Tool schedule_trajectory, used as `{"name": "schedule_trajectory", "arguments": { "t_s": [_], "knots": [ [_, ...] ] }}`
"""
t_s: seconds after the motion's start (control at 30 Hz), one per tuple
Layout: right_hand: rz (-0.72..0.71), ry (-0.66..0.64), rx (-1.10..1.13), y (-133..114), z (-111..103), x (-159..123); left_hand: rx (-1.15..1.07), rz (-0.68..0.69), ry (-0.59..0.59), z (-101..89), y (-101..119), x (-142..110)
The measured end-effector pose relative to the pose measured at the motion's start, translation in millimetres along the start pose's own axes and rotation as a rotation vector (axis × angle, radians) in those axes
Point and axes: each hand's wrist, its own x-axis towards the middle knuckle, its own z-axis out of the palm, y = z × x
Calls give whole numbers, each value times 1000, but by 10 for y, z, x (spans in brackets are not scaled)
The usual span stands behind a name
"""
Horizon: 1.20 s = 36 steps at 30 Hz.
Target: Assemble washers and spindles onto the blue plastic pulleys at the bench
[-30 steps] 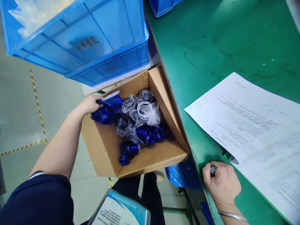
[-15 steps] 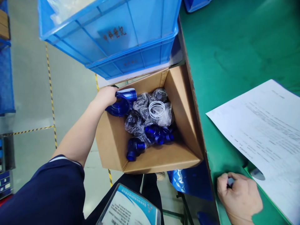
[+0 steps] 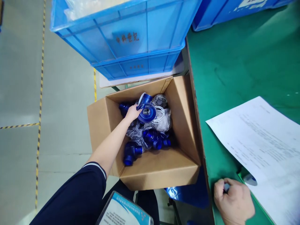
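Observation:
My left hand [image 3: 133, 113] is closed on a translucent blue plastic fitting [image 3: 149, 118] with a wide round flange and a short tube. It holds this over the parts inside an open cardboard box [image 3: 157, 168]. White rings [image 3: 160, 114] lie just right of the fitting, on clear plastic wrapping [image 3: 165, 123]. Other blue fittings rest in the box: one at the upper left [image 3: 123, 108], one at the lower left [image 3: 131, 153] and more near the middle [image 3: 154, 139]. On the green table, my right hand [image 3: 235, 200] is curled round a small grey thing [image 3: 226, 187], mostly hidden.
Stacked blue crates [image 3: 131, 37] stand beyond the box. The green table [image 3: 229, 72] runs along the right, bearing printed paper [image 3: 255, 140] and another blue crate [image 3: 217, 14] at the back. A badge [image 3: 126, 211] hangs below me. Striped tape [image 3: 41, 93] marks the floor.
My left hand has carried the blue fitting from the box's left side rightward to over its middle, beside the white rings. My right hand stays closed on the table. The view has shifted slightly.

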Motion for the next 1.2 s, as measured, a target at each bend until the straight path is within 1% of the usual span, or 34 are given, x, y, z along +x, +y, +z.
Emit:
{"name": "schedule_trajectory", "arguments": {
  "t_s": [0.1,0.27,0.37,0.47,0.53,0.63,0.7,0.73,0.77,0.8,0.83,0.87,0.9,0.93,0.97,1.03,1.1,1.2],
  "knots": [
    [-67,55,-151,11,13,-28,50,21,27,105,-1,44],
    [-80,71,-149,21,8,-46,153,26,98,183,-52,3],
    [-80,67,-134,6,-16,-36,213,18,136,137,-83,10],
    [-63,65,-119,-17,-40,-25,266,45,163,28,-54,4],
    [-58,64,-89,-32,-51,-20,319,113,184,-66,13,-63],
    [-61,61,-42,-47,-63,-15,367,232,251,-237,181,-274],
    [-59,56,-22,-51,-70,-16,307,315,361,-360,320,-444],
    [-57,54,-16,-50,-74,-18,240,371,416,-411,394,-521],
    [-55,51,-11,-49,-77,-21,157,435,436,-447,469,-582],
    [-53,51,-7,-46,-80,-24,73,490,407,-461,546,-625],
    [-50,52,-6,-43,-83,-28,11,525,321,-446,625,-645],
    [-49,54,-4,-39,-85,-32,5,535,191,-400,709,-639],
    [-47,58,-1,-35,-86,-36,53,527,49,-322,797,-607],
    [-47,62,4,-32,-87,-40,138,510,-71,-215,891,-551],
    [-45,66,9,-30,-88,-43,238,497,-156,-84,988,-475],
    [-41,69,23,-32,-91,-49,405,491,-233,222,1185,-282],
    [-29,63,34,-39,-93,-52,492,471,-260,538,1360,-80],
    [-7,51,38,-53,-96,-51,612,385,-300,917,1524,151]
  ]
}}
